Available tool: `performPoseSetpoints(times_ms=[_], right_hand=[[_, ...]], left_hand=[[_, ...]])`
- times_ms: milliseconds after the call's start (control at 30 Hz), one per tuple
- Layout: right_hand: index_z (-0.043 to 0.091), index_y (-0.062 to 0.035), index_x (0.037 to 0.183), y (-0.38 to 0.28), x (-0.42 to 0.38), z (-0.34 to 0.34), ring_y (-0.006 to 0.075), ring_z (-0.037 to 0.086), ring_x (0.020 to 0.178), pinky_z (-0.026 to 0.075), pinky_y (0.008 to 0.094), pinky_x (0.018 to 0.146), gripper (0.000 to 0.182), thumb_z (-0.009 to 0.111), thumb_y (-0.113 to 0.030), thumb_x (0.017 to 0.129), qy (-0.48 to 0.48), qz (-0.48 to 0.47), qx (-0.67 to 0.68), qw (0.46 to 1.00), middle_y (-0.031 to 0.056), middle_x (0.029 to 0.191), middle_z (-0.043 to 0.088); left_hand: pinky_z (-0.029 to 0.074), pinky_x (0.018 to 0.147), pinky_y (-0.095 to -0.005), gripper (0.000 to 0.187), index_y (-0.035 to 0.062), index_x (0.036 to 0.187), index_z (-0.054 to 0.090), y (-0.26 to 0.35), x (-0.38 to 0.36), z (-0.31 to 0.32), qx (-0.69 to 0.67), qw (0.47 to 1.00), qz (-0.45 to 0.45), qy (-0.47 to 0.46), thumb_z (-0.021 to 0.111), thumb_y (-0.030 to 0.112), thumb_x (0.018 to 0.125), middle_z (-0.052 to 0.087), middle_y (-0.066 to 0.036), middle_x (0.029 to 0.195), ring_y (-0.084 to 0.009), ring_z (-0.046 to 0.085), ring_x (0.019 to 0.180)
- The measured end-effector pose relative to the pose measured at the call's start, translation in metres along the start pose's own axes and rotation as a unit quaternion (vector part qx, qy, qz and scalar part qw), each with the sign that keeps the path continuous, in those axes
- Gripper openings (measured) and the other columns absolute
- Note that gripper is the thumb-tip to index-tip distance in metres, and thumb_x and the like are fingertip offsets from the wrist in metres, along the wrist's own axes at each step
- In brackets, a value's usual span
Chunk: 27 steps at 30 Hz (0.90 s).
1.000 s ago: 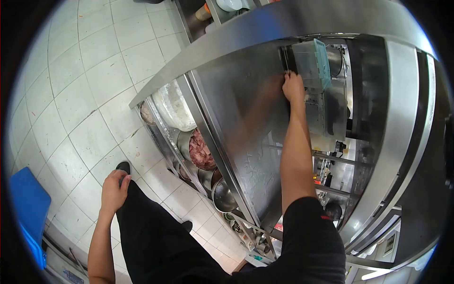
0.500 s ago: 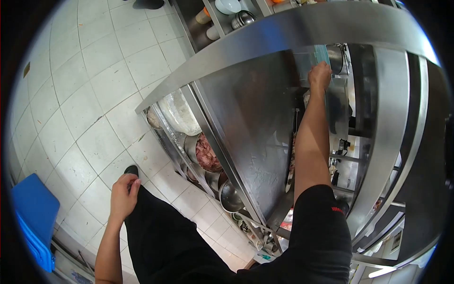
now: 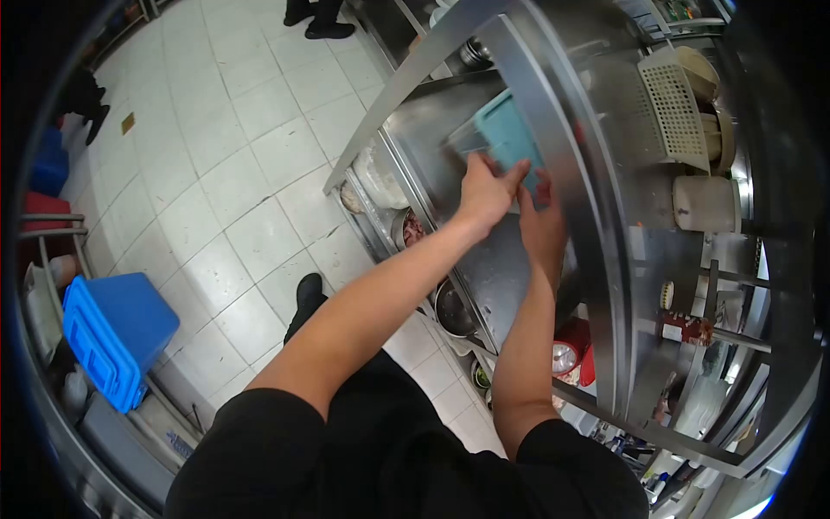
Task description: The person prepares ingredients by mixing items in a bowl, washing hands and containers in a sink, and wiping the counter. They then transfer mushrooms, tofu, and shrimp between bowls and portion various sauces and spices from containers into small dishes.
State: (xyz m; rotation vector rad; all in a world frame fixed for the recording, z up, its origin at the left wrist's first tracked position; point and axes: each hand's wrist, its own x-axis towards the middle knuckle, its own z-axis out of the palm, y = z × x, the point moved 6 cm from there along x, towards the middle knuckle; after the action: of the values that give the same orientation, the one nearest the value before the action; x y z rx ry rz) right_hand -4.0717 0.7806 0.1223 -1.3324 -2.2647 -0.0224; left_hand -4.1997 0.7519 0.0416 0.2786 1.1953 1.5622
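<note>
A clear plastic container with a teal lid (image 3: 510, 130) is tilted above the steel counter (image 3: 424, 130), its far part blurred. My left hand (image 3: 486, 192) is closed at the container's near edge, thumb pointing toward the lid. Beside it my right hand (image 3: 543, 221) grips the near right corner, its fingers bent and smeared by motion. The steel shelf frame (image 3: 571, 130) runs just right of the container and covers part of it.
Below the counter stand a pot of raw meat (image 3: 413, 229) and a metal bowl (image 3: 454, 310). A cream perforated basket (image 3: 673, 108) sits on the shelf at right. On the left is a blue lidded bin (image 3: 121, 329). Another person's shoes (image 3: 328, 30) show at the top.
The teal-lidded container has come out from the shelf toward me with my right hand. My left hand has risen from beside my leg to the container. The view has shifted.
</note>
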Motion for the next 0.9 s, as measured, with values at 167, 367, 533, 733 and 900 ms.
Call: performPoseSetpoints(times_ms=[167, 367, 533, 733, 900], right_hand=[[0.063, -0.0038, 0.14, 0.097, -0.075, -0.04, 0.0393, 0.06, 0.127, 0.045, 0.0444, 0.106, 0.044, 0.065, -0.024, 0.102, 0.015, 0.125, 0.029, 0.992, 0.022, 0.136, 0.065], [0.063, -0.0014, 0.137, 0.116, -0.082, -0.048, 0.0401, 0.061, 0.125, 0.046, 0.0453, 0.106, 0.044, 0.065, -0.026, 0.101, 0.053, 0.173, 0.113, 0.977, 0.0228, 0.135, 0.066], [0.063, 0.0005, 0.135, 0.115, -0.083, -0.069, 0.0407, 0.062, 0.124, 0.047, 0.0459, 0.106, 0.045, 0.065, -0.028, 0.101, 0.082, 0.264, 0.16, 0.948, 0.0236, 0.133, 0.066], [0.064, 0.0028, 0.132, 0.105, -0.128, -0.083, 0.0414, 0.063, 0.122, 0.048, 0.0468, 0.106, 0.046, 0.066, -0.03, 0.1, 0.015, 0.32, 0.253, 0.913, 0.0245, 0.132, 0.066], [0.064, 0.0047, 0.13, 0.092, -0.155, -0.066, 0.042, 0.063, 0.121, 0.048, 0.0475, 0.105, 0.048, 0.066, -0.032, 0.1, -0.085, 0.301, 0.336, 0.889, 0.0252, 0.13, 0.067]], left_hand=[[0.064, 0.06, -0.0424, 0.043, -0.0069, 0.121, 0.044, 0.004, -0.08, 0.007, 0.023, 0.992, 0.035, 0.121, 0.073, 0.01, 0.094, 0.068, -0.027, 0.111, -0.0368, 0.076, 0.084], [0.062, 0.057, -0.0459, 0.03, -0.0005, 0.113, 0.063, 0.039, -0.117, 0.002, 0.222, 0.96, 0.09, 0.144, 0.07, 0.021, 0.094, 0.07, -0.014, 0.098, -0.0273, 0.074, 0.079], [0.06, 0.096, -0.0466, 0.037, -0.0047, 0.13, 0.061, 0.012, -0.137, -0.083, 0.094, 0.99, 0.034, -0.096, 0.062, 0.014, 0.099, 0.067, -0.019, 0.129, -0.0312, 0.068, 0.117], [0.05, 0.098, -0.0398, 0.052, -0.0026, 0.137, 0.06, 0.038, -0.137, -0.155, 0.259, 0.965, 0.013, -0.028, 0.065, 0.035, 0.101, 0.069, -0.016, 0.127, -0.0262, 0.066, 0.111], [0.062, 0.071, -0.052, 0.042, -0.0061, 0.129, 0.063, 0.042, -0.189, -0.164, 0.29, 0.95, 0.074, 0.09, 0.069, 0.02, 0.096, 0.067, -0.018, 0.118, -0.0357, 0.069, 0.094]])
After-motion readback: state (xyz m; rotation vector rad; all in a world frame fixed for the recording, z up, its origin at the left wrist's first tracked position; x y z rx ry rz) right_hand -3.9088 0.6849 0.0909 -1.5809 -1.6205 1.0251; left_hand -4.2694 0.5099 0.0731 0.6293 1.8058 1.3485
